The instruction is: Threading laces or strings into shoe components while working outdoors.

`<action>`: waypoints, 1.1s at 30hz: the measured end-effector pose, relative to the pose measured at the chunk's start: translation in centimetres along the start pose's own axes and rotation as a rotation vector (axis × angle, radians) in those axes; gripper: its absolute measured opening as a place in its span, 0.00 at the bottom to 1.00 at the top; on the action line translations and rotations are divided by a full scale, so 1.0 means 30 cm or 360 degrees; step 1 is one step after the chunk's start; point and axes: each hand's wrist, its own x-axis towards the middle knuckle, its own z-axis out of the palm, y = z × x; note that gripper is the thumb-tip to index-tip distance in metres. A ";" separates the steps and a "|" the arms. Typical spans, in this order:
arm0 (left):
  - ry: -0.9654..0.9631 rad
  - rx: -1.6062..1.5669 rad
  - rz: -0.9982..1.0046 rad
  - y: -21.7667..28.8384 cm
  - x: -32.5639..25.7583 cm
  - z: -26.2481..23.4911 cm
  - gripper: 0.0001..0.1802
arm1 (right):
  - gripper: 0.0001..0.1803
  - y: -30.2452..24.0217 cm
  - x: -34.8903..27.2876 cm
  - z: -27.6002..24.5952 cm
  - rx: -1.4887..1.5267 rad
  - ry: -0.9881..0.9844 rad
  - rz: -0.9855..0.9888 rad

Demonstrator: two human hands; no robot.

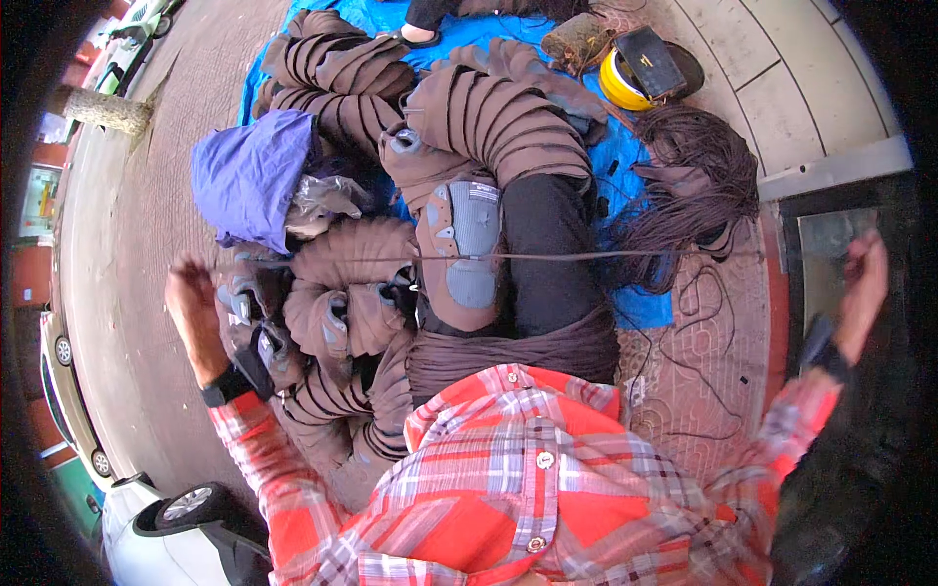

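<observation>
A brown shoelace (586, 256) is drawn out nearly straight across my lap, between my widely spread hands. It crosses a brown shoe upper (447, 288) with a blue-grey tongue, resting on my thigh at the lace eyelets. My left hand (195, 303), blurred, is closed at the lace's left end. Far to the right, my right hand (864, 283) has curled fingers in line with the other end; the lace fades from sight just before them. More brown laces (547, 354) lie bunched over my lap.
Nested stacks of brown shoe uppers (498, 127) surround my legs on a blue tarp (640, 308). A purple cloth bag (249, 176) lies left. At right are a heap of laces (694, 176) and a yellow container (620, 83) under a black case (650, 63). Someone's foot (420, 37) shows at the top.
</observation>
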 end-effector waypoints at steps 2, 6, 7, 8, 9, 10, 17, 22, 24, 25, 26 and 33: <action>0.0053 0.0025 -0.0462 -0.203 -0.028 -0.113 0.13 | 0.26 0.195 -0.167 0.165 0.0023 -0.0292 0.0513; -0.0262 0.0535 -0.0161 -0.208 -0.158 0.033 0.09 | 0.14 -0.123 -0.673 0.885 0.0218 -0.1287 -0.0335; -0.0301 0.0494 -0.0230 -0.208 -0.147 0.111 0.08 | 0.10 -0.132 -0.733 1.002 0.0286 -0.1135 -0.1065; -0.0304 0.0482 -0.0286 -0.191 -0.138 0.133 0.10 | 0.08 -0.204 -0.836 1.072 0.0394 -0.1395 -0.0191; -0.0304 0.0491 -0.0277 -0.190 -0.123 0.131 0.10 | 0.08 -0.224 -0.886 1.148 0.0368 -0.1504 -0.0029; -0.0531 0.1490 0.0228 -0.197 -0.096 0.125 0.13 | 0.08 -0.205 -0.911 1.182 0.0232 -0.1564 -0.0281; -0.1886 0.0703 -0.0220 -0.083 -0.478 0.824 0.15 | 0.03 -0.182 -1.016 1.175 -0.0128 -0.1648 -0.0534; -0.1952 0.1122 0.0217 -0.141 -0.490 0.937 0.15 | 0.03 -0.198 -1.013 1.215 -0.0280 -0.1674 -0.0746; -0.2055 0.1023 -0.0014 -0.136 -0.492 0.930 0.15 | 0.03 -0.204 -1.011 1.222 -0.0297 -0.1693 -0.0768; -0.2048 0.1033 0.0000 -0.128 -0.473 0.940 0.15 | 0.03 -0.217 -0.996 1.232 -0.0322 -0.1704 -0.0796; -0.2141 0.0960 -0.0043 -0.122 -0.464 0.945 0.16 | 0.03 -0.234 -0.992 1.230 -0.0315 -0.1690 -0.0811; -0.2713 0.0012 -0.0441 -0.071 -0.434 0.901 0.25 | 0.09 -0.131 -1.062 1.187 -0.0168 -0.1673 -0.0686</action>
